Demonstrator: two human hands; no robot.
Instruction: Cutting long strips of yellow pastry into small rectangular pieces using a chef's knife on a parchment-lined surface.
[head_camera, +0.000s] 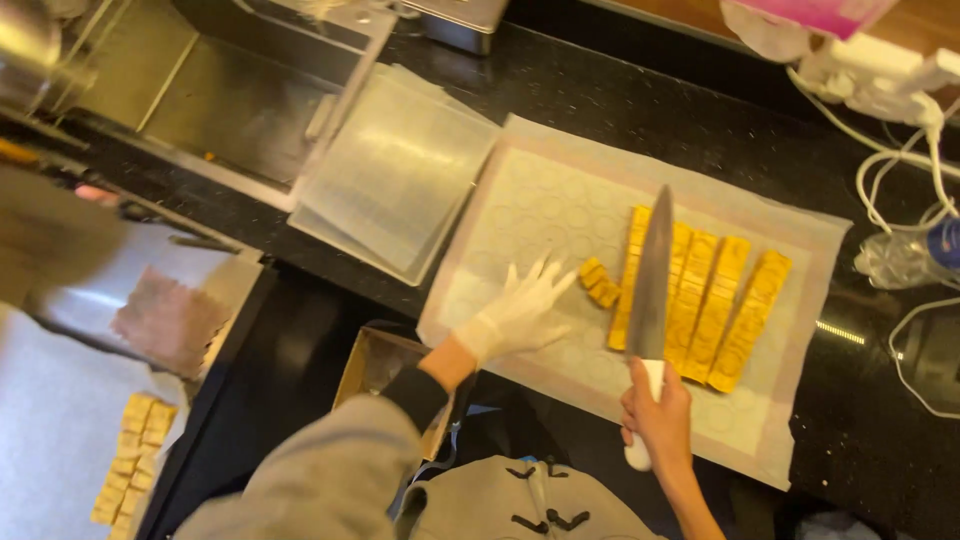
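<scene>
The strips (712, 305) are golden yellow. The mat (530, 210) is pale with faint circles, the counter (620, 100) speckled black. The glove (515, 315) is white.

Dark speckled stone counter (640, 110) under warm light. Steel trays (395, 170) stacked upper left; white cables (890, 160) at right.

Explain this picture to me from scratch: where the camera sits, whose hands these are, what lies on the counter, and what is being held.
There is one picture, taken by a camera worn on a person's head, looking down at their own two hands. The left hand wears a thin white glove and rests flat on a pale baking mat on a black counter. The bare right hand grips the white handle of a large knife, its blade lying over yellow pastry strips. Two small cut pieces lie beside them. Clear plastic trays are stacked to the left.
</scene>
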